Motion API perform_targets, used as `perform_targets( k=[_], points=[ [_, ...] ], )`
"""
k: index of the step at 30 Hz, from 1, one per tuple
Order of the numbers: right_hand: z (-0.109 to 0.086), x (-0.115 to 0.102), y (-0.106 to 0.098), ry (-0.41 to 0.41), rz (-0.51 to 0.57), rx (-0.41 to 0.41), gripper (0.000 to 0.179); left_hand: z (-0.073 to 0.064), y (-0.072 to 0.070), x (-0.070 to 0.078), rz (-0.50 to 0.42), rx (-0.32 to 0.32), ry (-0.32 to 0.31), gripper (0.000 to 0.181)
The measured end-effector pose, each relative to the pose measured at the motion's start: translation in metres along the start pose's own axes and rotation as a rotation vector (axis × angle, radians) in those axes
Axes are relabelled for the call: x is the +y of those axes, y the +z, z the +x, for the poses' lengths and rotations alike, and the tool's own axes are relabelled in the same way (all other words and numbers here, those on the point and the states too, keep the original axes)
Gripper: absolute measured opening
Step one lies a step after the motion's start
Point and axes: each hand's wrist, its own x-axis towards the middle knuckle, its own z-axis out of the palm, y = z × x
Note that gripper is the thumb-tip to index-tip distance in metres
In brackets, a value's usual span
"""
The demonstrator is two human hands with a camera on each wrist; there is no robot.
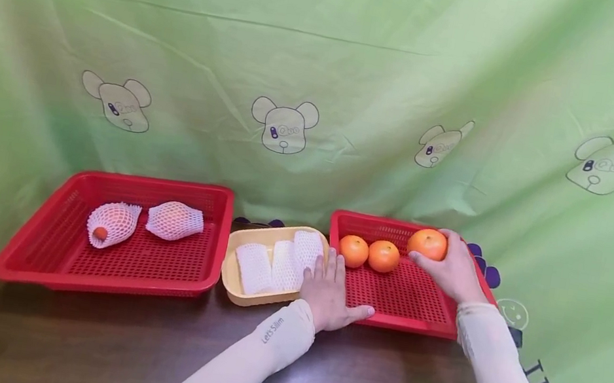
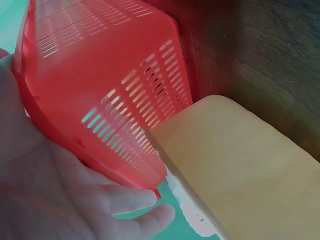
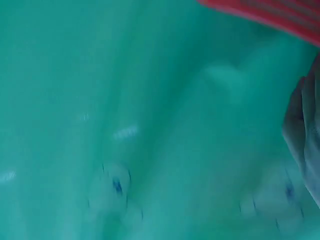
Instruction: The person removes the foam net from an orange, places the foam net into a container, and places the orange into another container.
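My right hand (image 1: pixel 458 272) grips an orange (image 1: pixel 427 243) over the right part of the right red basket (image 1: pixel 389 321). Two more oranges, a left one (image 1: pixel 353 251) and its neighbour (image 1: pixel 383 256), lie inside that basket. With fingers spread, my left hand (image 1: pixel 327 294) rests on the basket's near left corner, beside the yellow tray (image 1: pixel 243 300). White foam net sleeves, a left one (image 1: pixel 254 268) and two overlapping ones (image 1: pixel 306 251), lie flat in this tray. The left wrist view shows the left palm (image 2: pixel 55 185) against the basket's rim. Only the edge of the right hand (image 3: pixel 305 125) shows in the right wrist view.
A larger red basket (image 1: pixel 108 284) stands at the left with two fruits in foam nets, one (image 1: pixel 113 223) left and one (image 1: pixel 174 221) right. The brown table (image 1: pixel 142 339) extends in front. A green printed curtain (image 1: pixel 327 55) hangs close behind the containers and along both sides.
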Motion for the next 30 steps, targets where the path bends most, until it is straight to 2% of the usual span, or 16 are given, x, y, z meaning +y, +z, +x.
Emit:
perform_targets(
  k=[3, 6, 10, 13, 17, 21, 24, 28, 30],
  points=[
    [0.028, 0.023, 0.007, 0.080, -0.052, -0.030, 0.090, 0.001, 0.001, -0.002, 0.022, -0.004, -0.003, 0.116],
    [0.045, 0.042, 0.015, 0.178, -0.079, -0.095, 0.095, 0.000, 0.002, -0.002, 0.025, 0.014, 0.003, 0.115],
    [0.055, 0.060, 0.026, 0.324, -0.008, -0.184, 0.095, -0.002, 0.002, -0.002, 0.013, 0.032, 0.014, 0.113],
    [0.059, 0.066, 0.036, 0.389, 0.065, -0.224, 0.097, -0.002, 0.002, -0.001, 0.023, 0.038, 0.016, 0.112],
    [0.061, 0.070, 0.049, 0.391, 0.076, -0.289, 0.099, -0.001, 0.002, 0.000, 0.033, 0.039, 0.012, 0.113],
    [0.061, 0.071, 0.054, 0.422, 0.172, -0.353, 0.094, -0.001, 0.002, 0.001, 0.024, 0.029, 0.003, 0.115],
    [0.061, 0.071, 0.054, 0.457, 0.260, -0.377, 0.097, -0.001, 0.002, 0.001, 0.018, 0.031, -0.005, 0.115],
    [0.063, 0.073, 0.054, 0.456, 0.271, -0.411, 0.106, -0.001, 0.003, 0.000, 0.016, 0.027, -0.011, 0.114],
    [0.065, 0.072, 0.053, 0.443, 0.244, -0.428, 0.108, -0.001, 0.003, -0.001, 0.018, 0.021, -0.015, 0.114]
  ],
)
